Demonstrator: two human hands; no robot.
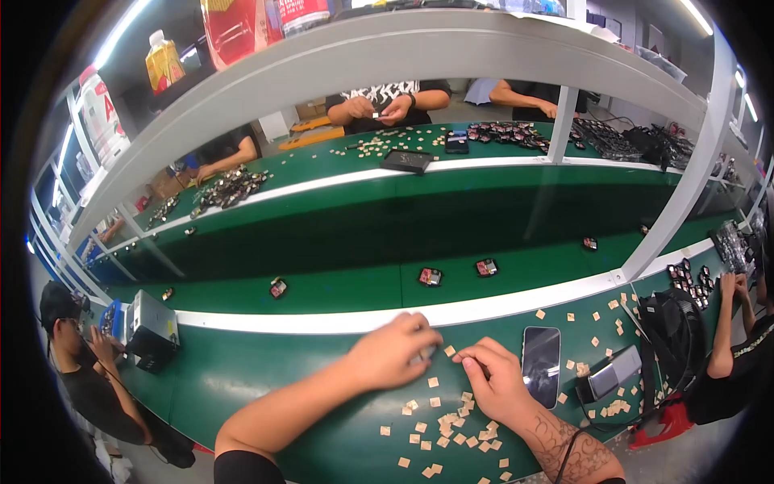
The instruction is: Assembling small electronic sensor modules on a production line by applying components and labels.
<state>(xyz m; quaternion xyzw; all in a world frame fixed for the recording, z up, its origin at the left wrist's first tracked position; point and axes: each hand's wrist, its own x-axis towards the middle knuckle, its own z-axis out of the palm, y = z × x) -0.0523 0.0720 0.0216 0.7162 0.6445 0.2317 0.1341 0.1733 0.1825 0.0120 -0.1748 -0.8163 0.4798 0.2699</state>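
My left hand [395,351] is curled palm down over the green table, near its white edge strip. A greyish thing shows between its fingers, mostly hidden by them. Close by on the right, my right hand [493,379] has thumb and forefinger drawn together. At its fingertips is a small beige square [450,351], which lies between the two hands. Below the hands, many loose beige squares [449,421] are scattered and partly heaped. A dark-screened phone [541,367] lies right beside my right hand.
Beyond the white strip [387,316] runs a green conveyor belt with small black-and-red parts [430,277]. A grey metal frame [403,52] crosses above. To the right are a grey box-shaped device [614,373] and a black bag [673,339]. Other people work opposite and at both sides.
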